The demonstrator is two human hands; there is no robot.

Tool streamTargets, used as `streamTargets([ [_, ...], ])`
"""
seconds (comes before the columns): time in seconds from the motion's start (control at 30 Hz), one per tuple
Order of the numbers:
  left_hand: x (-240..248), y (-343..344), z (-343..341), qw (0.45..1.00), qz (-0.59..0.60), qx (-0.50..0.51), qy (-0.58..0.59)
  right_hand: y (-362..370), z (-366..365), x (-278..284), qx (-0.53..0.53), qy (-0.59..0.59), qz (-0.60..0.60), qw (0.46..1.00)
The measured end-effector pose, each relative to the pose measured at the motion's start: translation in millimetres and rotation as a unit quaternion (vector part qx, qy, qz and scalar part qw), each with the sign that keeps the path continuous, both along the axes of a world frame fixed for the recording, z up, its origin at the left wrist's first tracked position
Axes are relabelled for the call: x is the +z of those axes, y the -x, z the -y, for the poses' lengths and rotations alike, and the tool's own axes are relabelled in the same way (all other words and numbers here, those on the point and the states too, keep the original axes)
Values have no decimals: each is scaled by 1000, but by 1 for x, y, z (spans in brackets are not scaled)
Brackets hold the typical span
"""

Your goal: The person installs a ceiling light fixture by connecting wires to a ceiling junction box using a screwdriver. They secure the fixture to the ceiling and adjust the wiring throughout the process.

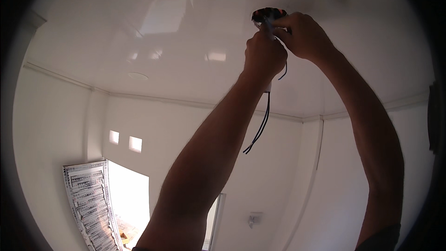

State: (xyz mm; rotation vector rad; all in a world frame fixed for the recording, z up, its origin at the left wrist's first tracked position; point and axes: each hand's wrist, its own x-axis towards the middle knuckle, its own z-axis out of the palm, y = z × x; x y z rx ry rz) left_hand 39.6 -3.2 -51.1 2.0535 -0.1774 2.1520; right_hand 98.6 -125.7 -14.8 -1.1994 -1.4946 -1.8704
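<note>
Both my arms reach up to a round hole (269,13) in the ceiling, where dark and orange bits show inside. My left hand (265,56) is closed in a fist just below the hole, around wires. Two dark wires (263,128) hang down from a small white piece (268,87) under that fist, and a short blue wire end (284,70) curls out beside it. My right hand (302,35) pinches at the hole's edge, against a blurred bluish strand (268,29) rising from the left fist. What lies between its fingertips is partly hidden.
The glossy white ceiling (176,65) carries a flush round disc (138,75). Below are white walls (153,125) with two small square openings (134,144), a bright doorway (132,195) with a patterned door panel (90,204) at left, and a small wall fitting (254,219).
</note>
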Motion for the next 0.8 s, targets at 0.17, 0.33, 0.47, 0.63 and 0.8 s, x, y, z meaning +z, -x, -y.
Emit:
streamTargets([
  [0.17, 2, -4, -4, 999, 5, -31, 9, 8, 0, 1, 21, 78, -25, 996],
  [0.33, 5, 7, 3, 996, -17, -80, 32, -7, 3, -2, 52, 24, 21, 998],
  [0.47, -1, 6, 12, 992, -60, -88, 66, -31, 7, 5, 115, 23, 0, 993],
  [0.63, -1, -1, 2, 998, 9, -55, 18, -32, 6, -7, 187, 23, -46, 981],
  [0.8, -7, 12, 7, 1000, -18, 6, -24, -57, -6, 4, 185, -27, 34, 982],
])
